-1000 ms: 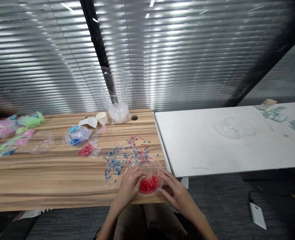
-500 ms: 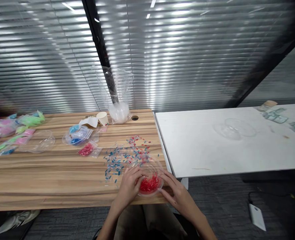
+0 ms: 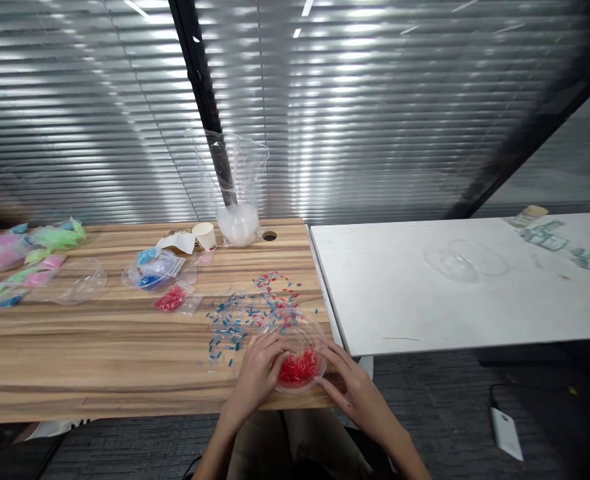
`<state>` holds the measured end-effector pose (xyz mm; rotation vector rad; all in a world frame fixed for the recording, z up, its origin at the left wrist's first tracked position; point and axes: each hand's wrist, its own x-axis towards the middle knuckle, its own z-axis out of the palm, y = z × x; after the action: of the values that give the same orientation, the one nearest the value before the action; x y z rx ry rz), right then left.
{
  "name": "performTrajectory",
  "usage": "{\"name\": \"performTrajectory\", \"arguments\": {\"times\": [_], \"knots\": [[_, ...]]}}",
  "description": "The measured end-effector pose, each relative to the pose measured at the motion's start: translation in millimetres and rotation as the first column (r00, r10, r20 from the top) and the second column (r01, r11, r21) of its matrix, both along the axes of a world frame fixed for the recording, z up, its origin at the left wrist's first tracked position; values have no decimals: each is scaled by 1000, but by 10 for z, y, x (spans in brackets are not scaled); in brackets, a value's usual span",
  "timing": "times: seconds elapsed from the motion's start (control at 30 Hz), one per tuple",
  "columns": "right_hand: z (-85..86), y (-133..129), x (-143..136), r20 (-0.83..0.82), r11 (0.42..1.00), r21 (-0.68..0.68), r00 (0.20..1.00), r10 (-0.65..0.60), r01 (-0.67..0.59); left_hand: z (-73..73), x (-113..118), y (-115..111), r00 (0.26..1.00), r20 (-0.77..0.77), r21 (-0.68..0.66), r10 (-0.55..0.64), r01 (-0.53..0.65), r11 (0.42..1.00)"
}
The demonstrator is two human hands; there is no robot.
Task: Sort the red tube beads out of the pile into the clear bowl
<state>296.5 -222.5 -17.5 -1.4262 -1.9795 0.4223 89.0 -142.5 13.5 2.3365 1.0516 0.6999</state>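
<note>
A clear plastic bowl (image 3: pixel 309 328) with small red tube-like pieces (image 3: pixel 299 368) in its near part stands at the front edge of the wooden table, between my hands. My left hand (image 3: pixel 261 363) is closed at the bowl's left side, its fingertips over the rim; whether a piece is pinched there I cannot make out. Around the right side of the bowl, my right hand (image 3: pixel 351 381) grips the rim with thumb and fingers. Loose blue pieces (image 3: pixel 229 330) and some red and clear ones lie scattered on the table just beyond and left of the bowl.
A bag of red pieces (image 3: pixel 171 299), a bowl with blue packets (image 3: pixel 153 272), a paper cup (image 3: pixel 205 236) and a bag of white beads (image 3: pixel 239 225) stand farther back. Coloured bags (image 3: pixel 5 253) lie far left. Clear lids (image 3: pixel 467 260) rest on the white table (image 3: pixel 399 307).
The view has shifted slightly. Both hands keep their places at the bowl, and the red pieces look nearly the same.
</note>
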Motion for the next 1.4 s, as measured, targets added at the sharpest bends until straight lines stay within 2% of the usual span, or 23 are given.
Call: {"name": "performTrajectory", "arguments": {"times": [0.27,0.57,0.93,1.27,1.4], "knots": [[-42,-9,2,-16,1000,2,1000,-9,9,-6,16,21,1000,2,-6,-8,8,1000],[19,18,-21,-19,1000,-5,1000,-1,1,-1,-3,24,1000,12,-14,-1,1,1000],[-120,-2,-25,-70,1000,8,997,-21,22,-1,32,17,1000,19,4,5,-5,1000],[-3,74,13,-30,999,35,999,14,-13,-3,33,16,998,56,-39,24,-22,999],[25,96,46,-9,999,43,1000,17,-17,-31,38,27,993,90,-58,72,-67,996]]}}
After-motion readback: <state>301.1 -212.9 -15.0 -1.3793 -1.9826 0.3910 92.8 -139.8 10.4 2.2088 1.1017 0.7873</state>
